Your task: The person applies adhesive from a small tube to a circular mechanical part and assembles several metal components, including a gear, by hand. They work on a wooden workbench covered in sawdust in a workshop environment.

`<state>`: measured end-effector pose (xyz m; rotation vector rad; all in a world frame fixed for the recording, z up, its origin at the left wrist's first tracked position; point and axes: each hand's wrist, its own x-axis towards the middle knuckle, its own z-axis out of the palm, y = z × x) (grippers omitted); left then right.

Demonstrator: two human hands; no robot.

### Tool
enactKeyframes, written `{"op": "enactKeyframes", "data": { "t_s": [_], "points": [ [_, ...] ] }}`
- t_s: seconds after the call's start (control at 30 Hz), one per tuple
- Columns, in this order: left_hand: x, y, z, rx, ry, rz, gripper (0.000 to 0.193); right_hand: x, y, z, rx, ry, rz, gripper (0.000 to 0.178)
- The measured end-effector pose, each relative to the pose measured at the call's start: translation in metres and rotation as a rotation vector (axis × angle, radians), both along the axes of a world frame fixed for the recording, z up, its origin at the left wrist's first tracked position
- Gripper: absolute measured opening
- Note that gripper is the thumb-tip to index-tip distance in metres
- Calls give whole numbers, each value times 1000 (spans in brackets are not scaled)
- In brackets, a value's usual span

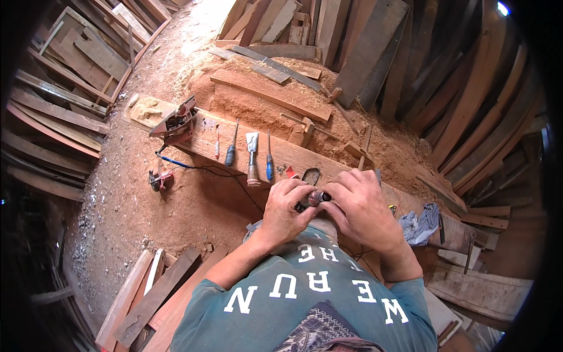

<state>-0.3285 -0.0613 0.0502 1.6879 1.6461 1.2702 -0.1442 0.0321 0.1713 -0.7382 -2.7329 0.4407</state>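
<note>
Close to my body, my left hand [285,206] and my right hand [365,206] are both closed on a small dark cylindrical part [316,198] with a round black end. Its other end is hidden behind my fingers. Just beyond my hands, a black oval piece [311,175] and a small red piece [291,172] rest on the wooden plank [331,166]. Left of them on the plank are a blue-handled screwdriver [270,166], a paintbrush [253,157], a dark-handled screwdriver [231,154] and a slim red-and-white tool [217,142].
A partly opened power planer [177,124] stands at the plank's left, its cable running below. A red-and-black part [160,179] lies on the sawdust-covered ground. Grey cloth [420,224] sits at right. Stacked boards [375,53] lean at the back; more timber [158,293] lies lower left.
</note>
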Motion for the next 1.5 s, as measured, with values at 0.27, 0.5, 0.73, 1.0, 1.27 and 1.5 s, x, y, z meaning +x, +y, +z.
{"op": "enactKeyframes", "data": {
  "t_s": [0.27, 0.5, 0.73, 1.0, 1.27, 1.5],
  "points": [
    [-2, -1, -2, 1, 8, -5, 43, -4, -2, 7, 7, -47, -14, 25],
    [-1, -1, 0, -2, -19, 2, 42, -4, -2, 2, 5, -6, 17, 25],
    [-2, -1, 1, -2, -19, 4, 41, -5, -2, 5, 21, -33, 4, 25],
    [-1, -2, 4, 2, 5, 12, 42, -4, -4, 0, 6, -6, -4, 25],
    [-1, -3, 1, -24, 9, 3, 43, -3, -4, 2, -7, -68, -45, 26],
    [-1, -3, 1, -18, -9, -13, 43, -2, -4, 0, -8, -18, -8, 27]
  ]
}}
